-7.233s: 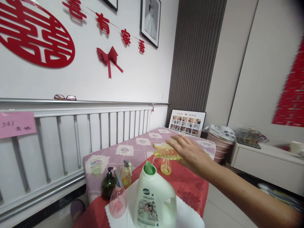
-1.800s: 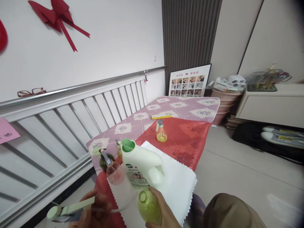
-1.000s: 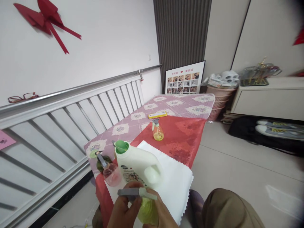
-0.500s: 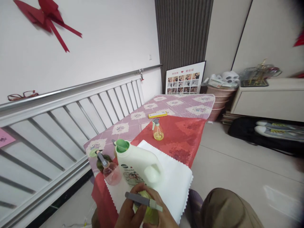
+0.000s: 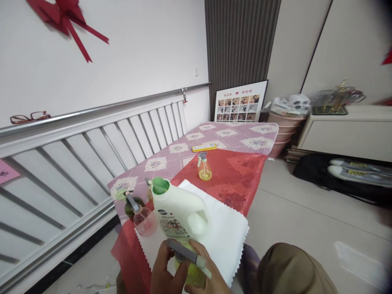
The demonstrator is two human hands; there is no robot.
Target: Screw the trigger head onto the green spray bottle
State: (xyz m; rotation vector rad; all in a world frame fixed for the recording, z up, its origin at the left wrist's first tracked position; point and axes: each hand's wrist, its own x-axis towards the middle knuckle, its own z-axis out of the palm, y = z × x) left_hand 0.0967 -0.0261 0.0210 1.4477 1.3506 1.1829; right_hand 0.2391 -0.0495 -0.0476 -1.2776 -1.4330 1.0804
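Both hands sit low at the bottom edge of the view, close together, touching. The left hand point(image 5: 163, 275) curls with its thumb raised, fingers closed; the right hand point(image 5: 211, 281) is cupped, fingers wrapped inward

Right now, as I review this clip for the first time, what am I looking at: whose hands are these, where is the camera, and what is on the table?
No machine here: a camera on a person's head looks down at their own bare hands. The left hand grips a grey-and-green spray head atop a yellow-green bottle, which the right hand holds. On the table, a white cloth carries a big white jug; beside it is a pink spray bottle, farther off a small yellow one.
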